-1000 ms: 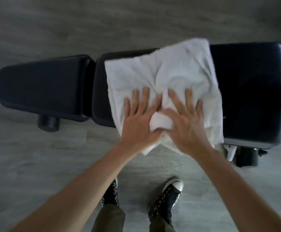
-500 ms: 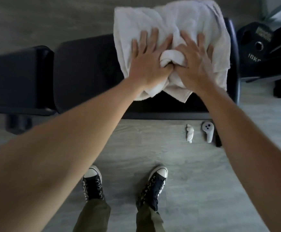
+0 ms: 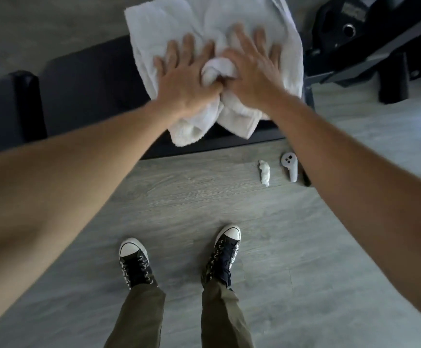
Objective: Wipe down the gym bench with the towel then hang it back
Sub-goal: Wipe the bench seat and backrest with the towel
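Observation:
A white towel (image 3: 159, 28) lies spread over the right end of the black padded gym bench (image 3: 86, 86). My left hand (image 3: 184, 71) presses flat on the towel with fingers spread. My right hand (image 3: 252, 64) presses beside it, thumbs meeting around a bunched fold of cloth. The towel's near edge hangs crumpled over the bench's front side. The bench's left section (image 3: 1, 109) runs off the left edge of the view.
A black weight plate (image 3: 347, 23) and a dark metal frame (image 3: 370, 54) stand at the upper right. On the grey wood floor lie a crumpled white tissue (image 3: 264, 172) and a grey handheld controller (image 3: 290, 165). My two black sneakers (image 3: 225, 254) stand below.
Both hands have slid the towel along the bench to its right end. The view has shifted, bringing the weight plate, tissue and controller into sight.

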Demonstrator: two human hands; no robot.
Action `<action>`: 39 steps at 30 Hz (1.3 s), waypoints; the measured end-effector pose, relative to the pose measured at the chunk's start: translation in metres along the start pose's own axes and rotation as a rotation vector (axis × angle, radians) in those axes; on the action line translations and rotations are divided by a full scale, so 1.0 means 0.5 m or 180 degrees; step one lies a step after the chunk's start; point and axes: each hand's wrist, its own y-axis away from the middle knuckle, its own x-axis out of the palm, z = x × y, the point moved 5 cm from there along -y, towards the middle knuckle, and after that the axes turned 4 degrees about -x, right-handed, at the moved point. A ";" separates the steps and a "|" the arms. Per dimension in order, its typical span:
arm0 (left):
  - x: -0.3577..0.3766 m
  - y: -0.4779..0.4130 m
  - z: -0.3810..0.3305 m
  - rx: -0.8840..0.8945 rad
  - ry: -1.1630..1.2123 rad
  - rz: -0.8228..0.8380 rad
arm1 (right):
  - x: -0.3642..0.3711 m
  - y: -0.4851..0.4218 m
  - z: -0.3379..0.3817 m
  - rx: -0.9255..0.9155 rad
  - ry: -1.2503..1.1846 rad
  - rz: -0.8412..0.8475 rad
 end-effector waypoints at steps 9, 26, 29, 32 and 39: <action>0.020 -0.043 -0.160 0.0252 0.0021 -0.0027 | -0.050 0.043 -0.140 0.0659 -0.0523 -0.0296; -0.033 0.188 0.439 -0.0356 0.0399 0.0132 | 0.209 -0.041 0.425 -0.0459 -0.0191 0.0437; -0.161 0.211 0.564 -0.0655 0.0875 -0.0100 | 0.196 -0.131 0.584 -0.0691 -0.0560 0.0495; -0.337 0.203 0.711 -0.0688 0.1082 -0.0586 | 0.143 -0.249 0.775 -0.0900 -0.0765 0.0181; -0.496 0.226 1.110 -0.1227 0.1290 -0.1065 | 0.192 -0.480 1.146 -0.1836 -0.0962 0.0247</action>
